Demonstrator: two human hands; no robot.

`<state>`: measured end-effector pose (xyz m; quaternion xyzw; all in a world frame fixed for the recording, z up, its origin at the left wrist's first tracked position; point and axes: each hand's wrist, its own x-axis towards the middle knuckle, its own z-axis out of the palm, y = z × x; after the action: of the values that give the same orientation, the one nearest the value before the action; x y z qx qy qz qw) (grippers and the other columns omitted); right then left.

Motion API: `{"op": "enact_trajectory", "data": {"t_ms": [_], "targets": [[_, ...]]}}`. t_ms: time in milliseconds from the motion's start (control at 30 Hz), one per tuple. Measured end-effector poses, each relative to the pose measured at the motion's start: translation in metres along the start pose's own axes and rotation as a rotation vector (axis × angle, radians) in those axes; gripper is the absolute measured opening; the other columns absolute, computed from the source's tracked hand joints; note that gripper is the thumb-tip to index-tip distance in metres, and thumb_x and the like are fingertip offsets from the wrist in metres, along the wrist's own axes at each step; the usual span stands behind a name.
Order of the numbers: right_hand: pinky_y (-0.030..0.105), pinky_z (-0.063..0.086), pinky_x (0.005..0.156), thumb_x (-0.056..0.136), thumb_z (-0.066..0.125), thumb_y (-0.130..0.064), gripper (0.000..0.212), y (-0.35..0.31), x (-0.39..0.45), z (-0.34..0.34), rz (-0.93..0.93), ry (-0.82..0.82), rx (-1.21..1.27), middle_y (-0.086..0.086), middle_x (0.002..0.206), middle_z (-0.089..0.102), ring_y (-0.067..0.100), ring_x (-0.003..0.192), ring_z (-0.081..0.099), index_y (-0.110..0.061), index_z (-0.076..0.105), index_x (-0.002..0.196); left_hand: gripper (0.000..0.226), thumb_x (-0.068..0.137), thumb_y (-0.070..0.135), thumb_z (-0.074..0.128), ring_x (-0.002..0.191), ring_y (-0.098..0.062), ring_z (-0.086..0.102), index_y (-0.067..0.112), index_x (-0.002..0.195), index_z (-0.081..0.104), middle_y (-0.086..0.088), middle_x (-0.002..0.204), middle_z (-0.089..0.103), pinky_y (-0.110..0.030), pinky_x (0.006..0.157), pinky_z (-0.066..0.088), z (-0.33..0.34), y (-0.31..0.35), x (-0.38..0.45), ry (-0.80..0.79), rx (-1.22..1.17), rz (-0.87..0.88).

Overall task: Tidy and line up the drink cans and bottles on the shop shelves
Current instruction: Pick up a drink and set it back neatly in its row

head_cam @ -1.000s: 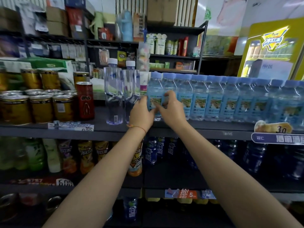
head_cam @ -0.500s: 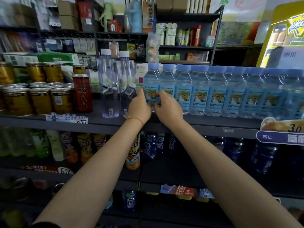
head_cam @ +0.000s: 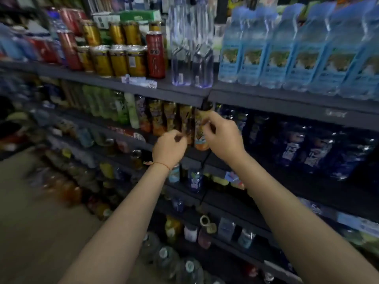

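Note:
My hands are down at the second shelf, in front of a row of orange juice bottles (head_cam: 158, 119). My right hand (head_cam: 223, 134) has its fingers curled round the upper part of the end orange juice bottle (head_cam: 202, 141). Just left of that bottle, my left hand (head_cam: 169, 148) hangs with loosely curled fingers and holds nothing that I can see. On the top shelf (head_cam: 164, 93) stand blue-labelled water bottles (head_cam: 272, 58), two clear bottles (head_cam: 191, 58), a red can (head_cam: 155, 56) and gold cans (head_cam: 119, 60). The view is blurred.
Green bottles (head_cam: 114, 107) stand left of the orange ones and dark blue bottles (head_cam: 297, 148) to the right. Lower shelves hold small mixed drinks, with big water jugs (head_cam: 170, 261) at the bottom. Bare floor (head_cam: 41, 222) lies to the left.
Both hands have left the blue-labelled water bottles on the top shelf and dropped to the orange juice bottles one shelf below. The camera has tilted down and swung left.

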<state>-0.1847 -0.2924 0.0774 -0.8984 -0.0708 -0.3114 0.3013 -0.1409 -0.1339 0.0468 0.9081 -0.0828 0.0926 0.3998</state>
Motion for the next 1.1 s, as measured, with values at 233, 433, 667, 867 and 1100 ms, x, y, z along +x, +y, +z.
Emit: {"op": "enact_trajectory", "data": {"t_ms": [233,433,667,867,1100], "targets": [[0.038,0.053,0.083,0.098,0.054,-0.021,0.02,0.023,-0.057,0.123,0.317,-0.721,0.053,0.008,0.105,0.07,0.024,0.096,0.065,-0.011,0.069,0.107,0.016,0.094,0.024,0.056,0.085,-0.021,0.067,0.018,0.09,0.07,-0.003,0.089,0.07,-0.031,0.075,0.053,0.005,-0.144,-0.028,-0.31,-0.062,-0.339],[0.024,0.04,0.075,0.092,0.059,-0.013,0.019,0.005,-0.044,0.243,0.328,-0.807,0.09,0.006,0.1,0.067,0.018,0.094,0.059,-0.008,0.068,0.108,0.021,0.093,0.024,0.056,0.083,-0.026,0.068,0.025,0.074,0.066,0.003,0.081,0.069,-0.036,0.081,0.056,-0.005,-0.257,0.001,-0.213,-0.158,-0.501],[0.034,0.042,0.095,0.089,0.065,-0.019,0.054,-0.01,0.039,0.411,0.373,-0.813,0.003,0.012,0.136,0.048,0.03,0.124,0.049,-0.015,0.045,0.138,0.018,0.091,0.025,0.055,0.091,-0.026,0.068,0.025,0.08,0.069,-0.002,0.085,0.069,-0.037,0.086,0.056,-0.022,-0.375,0.108,-0.219,-0.279,-0.58],[0.043,0.033,0.115,0.089,0.065,-0.027,0.077,0.002,0.101,0.506,0.533,-0.742,-0.103,0.009,0.157,0.033,0.032,0.144,0.031,-0.015,0.025,0.154,0.02,0.091,0.024,0.053,0.091,-0.026,0.067,0.018,0.083,0.071,-0.004,0.094,0.072,-0.043,0.089,0.055,-0.019,-0.437,0.186,-0.333,-0.308,-0.625],[0.023,0.029,0.106,0.089,0.071,-0.011,0.072,0.01,0.115,0.544,0.744,-0.782,0.022,0.01,0.152,0.04,0.025,0.141,0.036,-0.004,0.033,0.149,0.015,0.088,0.017,0.059,0.103,-0.021,0.062,0.023,0.1,0.065,-0.002,0.108,0.065,-0.028,0.088,0.05,0.005,-0.459,0.213,-0.451,-0.287,-0.546]]}}
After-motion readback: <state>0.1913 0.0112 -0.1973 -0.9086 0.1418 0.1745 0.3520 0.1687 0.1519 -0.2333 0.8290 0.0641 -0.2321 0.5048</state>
